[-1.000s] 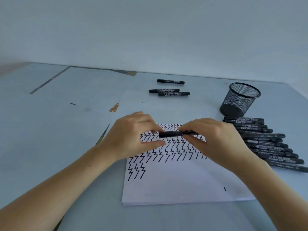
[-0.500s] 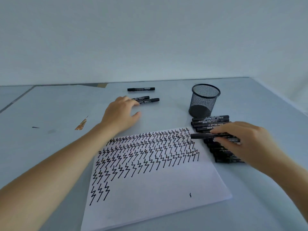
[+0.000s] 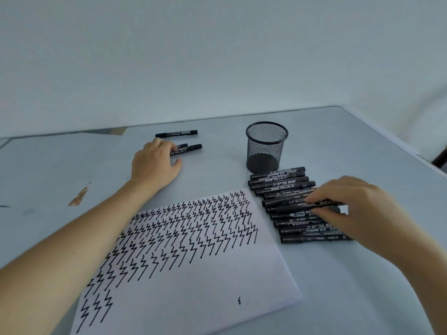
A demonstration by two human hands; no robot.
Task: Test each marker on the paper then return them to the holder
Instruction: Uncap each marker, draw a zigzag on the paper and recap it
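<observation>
The markers in the row [image 3: 285,189] just in front of the mesh cup [image 3: 266,147] carry pale print along their barrels. On several of them the number "700" can be read, seen upside down from here: on the one nearest the cup [image 3: 278,173], on the third from the cup [image 3: 283,184], and on one near the front end of the row [image 3: 314,228]. The small characters beside the number are too fine to read. The marker [image 3: 186,149] left of the cup, at the left hand's fingertips, has print too, also unreadable. The paper [image 3: 193,298] bears only zigzag strokes, no writing.
</observation>
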